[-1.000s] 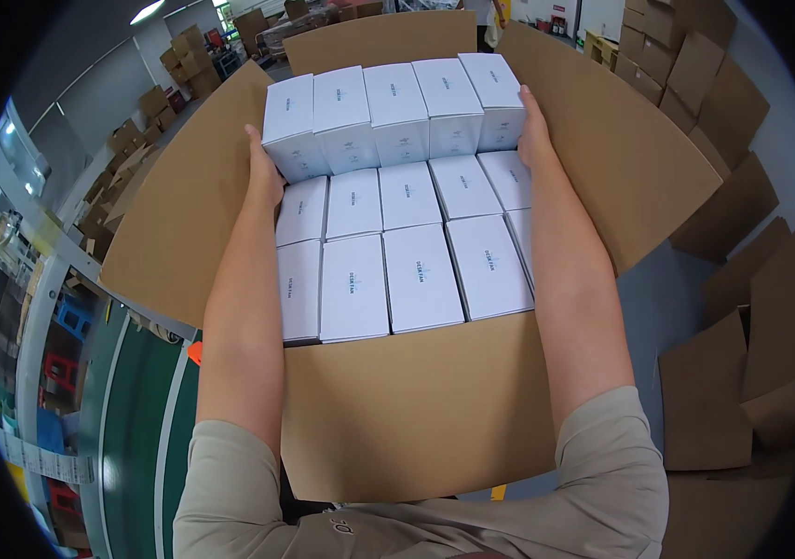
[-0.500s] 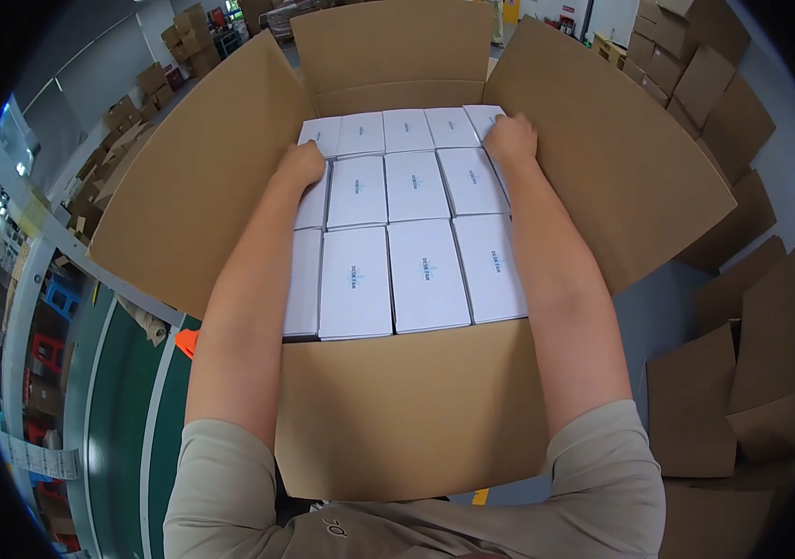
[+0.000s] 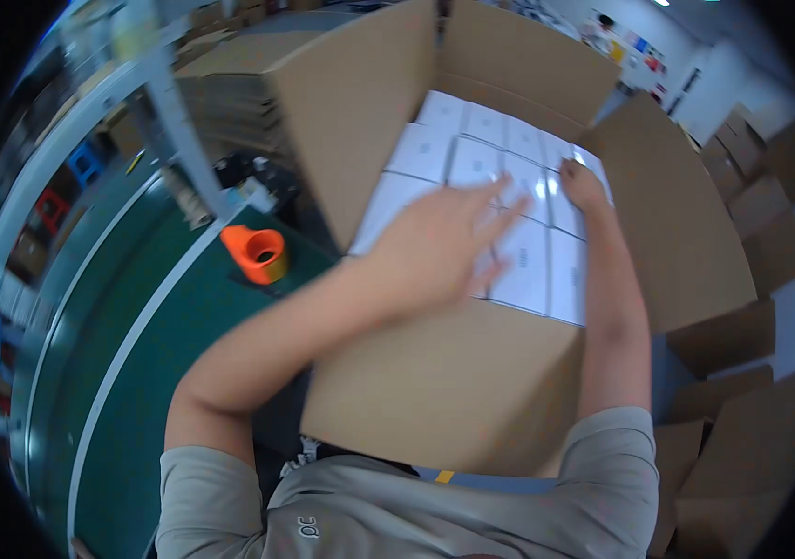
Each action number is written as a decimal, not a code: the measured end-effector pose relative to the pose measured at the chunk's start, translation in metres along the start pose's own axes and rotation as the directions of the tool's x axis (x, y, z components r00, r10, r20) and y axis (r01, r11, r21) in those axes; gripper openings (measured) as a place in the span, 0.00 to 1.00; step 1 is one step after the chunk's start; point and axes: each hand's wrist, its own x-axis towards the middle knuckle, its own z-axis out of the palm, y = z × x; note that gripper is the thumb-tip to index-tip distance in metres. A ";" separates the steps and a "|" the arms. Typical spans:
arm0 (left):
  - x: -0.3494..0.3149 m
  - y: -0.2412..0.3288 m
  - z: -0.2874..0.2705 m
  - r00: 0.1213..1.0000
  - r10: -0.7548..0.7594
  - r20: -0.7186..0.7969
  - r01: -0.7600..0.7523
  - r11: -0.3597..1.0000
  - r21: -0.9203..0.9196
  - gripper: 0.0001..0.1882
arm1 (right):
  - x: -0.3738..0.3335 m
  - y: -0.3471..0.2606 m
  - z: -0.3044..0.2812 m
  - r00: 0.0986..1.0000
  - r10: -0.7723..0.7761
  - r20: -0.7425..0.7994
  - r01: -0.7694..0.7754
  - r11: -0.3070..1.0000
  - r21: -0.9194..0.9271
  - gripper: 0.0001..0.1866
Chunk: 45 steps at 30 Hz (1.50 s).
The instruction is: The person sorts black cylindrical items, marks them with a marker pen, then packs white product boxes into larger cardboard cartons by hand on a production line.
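Small white boxes (image 3: pixel 520 265) stand packed in rows inside a large open cardboard carton (image 3: pixel 444 387), with its flaps spread outward. My left hand (image 3: pixel 448 238) is above the near left part of the rows, blurred by motion, with fingers spread and nothing held. Its palm and forearm hide some of the boxes. At the right side of the rows, my right hand (image 3: pixel 585 186) is closed, its curled fingers against the white boxes near the carton's right flap. What those fingers grip is hidden.
An orange tape dispenser (image 3: pixel 258 253) lies on the green surface (image 3: pixel 150 373) left of the carton. A pale metal frame (image 3: pixel 174 140) rises beyond it. Flattened cardboard (image 3: pixel 751 438) leans at the right, and a person (image 3: pixel 597 33) is far off at the back.
My left hand has left the far left edge of the boxes and come back toward me, opening out. My right hand stays at the right side. The view has turned left, showing the tape dispenser.
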 end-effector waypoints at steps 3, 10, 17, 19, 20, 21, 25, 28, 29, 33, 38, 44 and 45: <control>-0.106 0.022 -0.061 0.984 0.115 -0.132 -0.091 0.980 0.177 0.26 | -0.001 -0.023 -0.027 0.983 0.030 0.180 0.014 0.971 -0.239 0.21; -0.377 -0.047 -0.110 0.845 -0.499 -0.191 0.531 0.743 0.406 0.17 | -0.049 -0.211 -0.094 0.969 -0.194 -0.153 0.168 0.971 -0.167 0.16; -0.421 -0.070 -0.116 0.714 -0.672 -0.196 0.693 0.641 0.330 0.10 | -0.184 -0.448 -0.096 0.758 -0.644 -0.107 0.633 0.684 0.362 0.12; -0.424 -0.073 -0.118 0.672 -0.714 -0.198 0.741 0.642 0.198 0.08 | -0.209 -0.502 -0.072 0.696 -0.702 0.149 0.658 0.707 0.259 0.12; -0.425 -0.073 -0.118 0.651 -0.735 -0.192 0.759 0.638 0.128 0.08 | -0.215 -0.524 -0.058 0.668 -0.672 0.320 0.664 0.732 0.153 0.12; -0.432 -0.070 -0.118 0.657 -0.734 -0.173 0.754 0.646 0.120 0.08 | -0.217 -0.539 -0.031 0.663 -0.601 0.445 0.640 0.765 0.079 0.12; -0.437 -0.064 -0.128 0.662 -0.706 -0.252 0.743 0.664 0.091 0.08 | -0.211 -0.537 0.059 0.678 -0.413 0.609 0.545 0.837 -0.039 0.14; -0.445 -0.065 -0.132 0.599 -0.747 -0.288 0.784 0.621 0.020 0.08 | -0.199 -0.519 0.111 0.803 -0.447 0.395 0.487 0.874 -0.001 0.13; -0.447 -0.067 -0.133 0.596 -0.745 -0.298 0.784 0.620 0.017 0.08 | -0.196 -0.521 0.115 0.801 -0.453 0.392 0.494 0.869 -0.006 0.13; -0.448 -0.063 -0.132 0.599 -0.754 -0.269 0.785 0.620 0.011 0.08 | -0.192 -0.528 0.112 0.765 -0.411 0.495 0.397 0.907 0.140 0.12; -0.448 -0.065 -0.133 0.618 -0.730 -0.292 0.767 0.641 0.022 0.07 | -0.183 -0.540 0.099 0.672 -0.290 0.681 0.242 0.956 0.168 0.10; -0.444 -0.068 -0.131 0.598 -0.764 -0.241 0.788 0.616 0.000 0.08 | -0.187 -0.534 0.098 0.747 -0.436 0.501 0.393 0.898 0.197 0.10; -0.444 -0.069 -0.130 0.605 -0.761 -0.233 0.783 0.622 0.003 0.08 | -0.188 -0.532 0.099 0.752 -0.429 0.500 0.382 0.902 0.199 0.10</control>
